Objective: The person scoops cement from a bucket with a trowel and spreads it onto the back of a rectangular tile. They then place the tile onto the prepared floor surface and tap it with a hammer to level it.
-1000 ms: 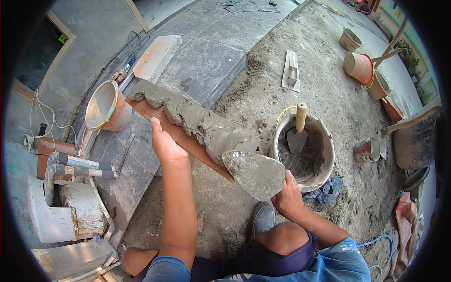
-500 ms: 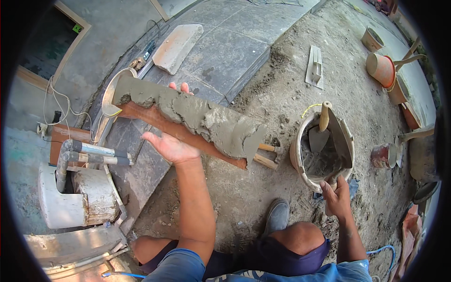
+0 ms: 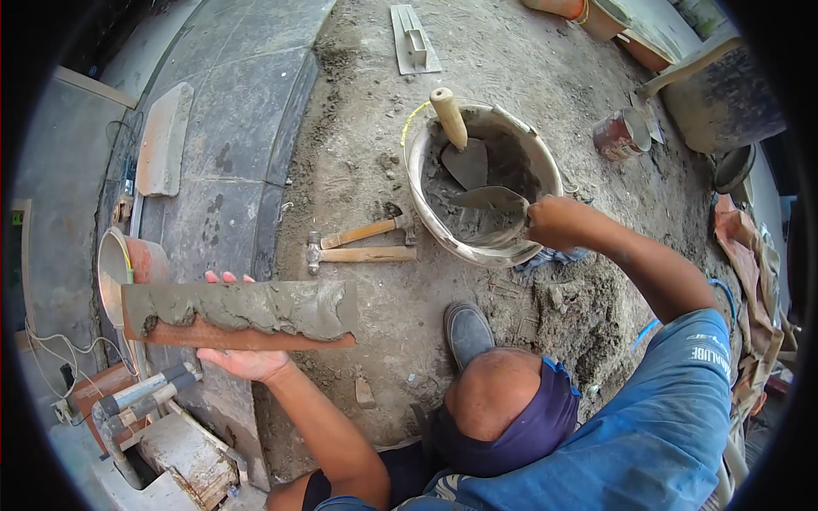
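Observation:
My left hand (image 3: 256, 362) holds a long reddish-brown strip (image 3: 239, 338) from underneath, its top and upper face coated in thick wet grey mortar (image 3: 247, 305). My right hand (image 3: 554, 221) grips a trowel (image 3: 484, 198) dipped inside a pale bucket (image 3: 417, 200) with grey mortar in it. The trowel's handle is mostly hidden by my fingers. A second trowel (image 3: 466, 166) rests in the bucket with its wooden handle (image 3: 447, 115) sticking up. Two hammers with wooden handles (image 3: 366, 254) lie on the dirt left of the bucket.
A flat float (image 3: 413, 47) lies beyond the bucket. A raised dark tiled ledge (image 3: 217, 119) carrying a stone slab (image 3: 162, 140) runs along the left, near another bucket (image 3: 141, 264) and pipes (image 3: 145, 400). A red can (image 3: 622, 134) and dusty containers stand at right.
My right hand has gone with the trowel from beside the strip into the bucket. My left hand has lowered the strip and levelled it crosswise. The view has shifted toward the right.

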Demonstrator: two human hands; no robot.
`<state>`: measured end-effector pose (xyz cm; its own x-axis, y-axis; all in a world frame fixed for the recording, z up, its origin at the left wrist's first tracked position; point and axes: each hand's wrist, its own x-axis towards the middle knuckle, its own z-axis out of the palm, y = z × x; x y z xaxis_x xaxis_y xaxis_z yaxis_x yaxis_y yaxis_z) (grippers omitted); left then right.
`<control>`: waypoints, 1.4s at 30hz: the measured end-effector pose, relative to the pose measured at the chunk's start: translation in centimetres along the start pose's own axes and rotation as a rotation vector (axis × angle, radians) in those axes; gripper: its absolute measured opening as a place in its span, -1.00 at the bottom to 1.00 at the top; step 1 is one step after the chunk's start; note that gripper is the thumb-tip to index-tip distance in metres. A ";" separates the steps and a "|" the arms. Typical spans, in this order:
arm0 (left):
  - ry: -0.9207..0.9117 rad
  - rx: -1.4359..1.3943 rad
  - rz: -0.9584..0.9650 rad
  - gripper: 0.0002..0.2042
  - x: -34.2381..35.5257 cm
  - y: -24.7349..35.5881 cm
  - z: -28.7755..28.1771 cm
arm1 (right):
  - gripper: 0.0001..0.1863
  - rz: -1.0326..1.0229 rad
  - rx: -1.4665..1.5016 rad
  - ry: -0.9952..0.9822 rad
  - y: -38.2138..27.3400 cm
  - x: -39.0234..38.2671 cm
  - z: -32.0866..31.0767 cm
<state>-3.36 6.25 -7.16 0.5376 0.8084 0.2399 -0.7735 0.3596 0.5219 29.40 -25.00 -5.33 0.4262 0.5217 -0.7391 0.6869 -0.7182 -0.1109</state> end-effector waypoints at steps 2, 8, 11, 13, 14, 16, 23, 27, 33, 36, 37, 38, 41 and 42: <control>0.032 -0.079 -0.066 -0.09 -1.0 -2.3 0.1 | -0.69 -0.032 -0.043 -0.002 0.1 3.0 0.9; -0.007 -0.101 -0.217 -0.17 -2.7 -6.0 0.5 | -0.75 -0.176 -0.201 -0.132 -3.1 6.3 2.9; 0.002 -0.093 -0.259 -0.19 -2.9 -7.7 1.2 | -0.74 -0.177 -0.103 -0.308 -1.9 5.3 0.6; 0.006 -0.085 -0.271 -0.19 -2.9 -8.8 1.7 | -0.74 -0.161 0.003 -0.283 -0.7 5.3 0.5; 0.005 -0.097 -0.281 -0.19 -2.8 -9.2 1.8 | -0.74 -0.156 0.011 -0.286 -0.3 6.0 1.5; 0.002 -0.106 -0.298 -0.18 -2.8 -9.8 2.0 | -0.71 -0.476 -0.447 -0.258 -0.4 6.8 2.9; 0.007 -0.065 -0.315 -0.19 -3.1 -10.5 2.1 | -0.55 0.053 0.664 -0.505 -1.8 6.1 1.7; 0.004 -0.078 -0.319 -0.21 -3.4 -10.7 1.9 | -0.56 -0.016 1.012 -0.534 -0.3 6.1 2.2; 0.089 -0.037 -0.272 -0.21 -3.0 -9.7 2.4 | -0.57 -0.098 1.299 -0.485 1.6 4.4 3.0; 0.049 -0.037 -0.261 -0.24 -2.8 -9.3 2.0 | -0.56 0.009 1.192 -0.393 0.1 5.4 3.0; 0.042 -0.043 -0.258 -0.24 -2.8 -9.3 2.1 | -0.57 0.041 1.145 -0.383 -0.5 6.6 3.4; 0.040 -0.080 -0.267 -0.24 -2.9 -9.1 2.1 | -0.57 0.070 1.099 -0.378 -1.5 7.0 3.2; 0.026 -0.104 -0.271 -0.25 -3.0 -8.8 2.2 | -0.58 0.085 1.211 -0.414 -4.4 6.6 2.3; 0.019 -0.095 -0.271 -0.25 -3.2 -8.8 2.3 | -0.58 0.076 1.205 -0.415 -4.3 6.7 2.6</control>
<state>2.49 -0.52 -10.66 0.7234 0.6849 0.0865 -0.6310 0.6052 0.4853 27.77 -19.57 -11.56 0.0763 0.4351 -0.8971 -0.3907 -0.8148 -0.4284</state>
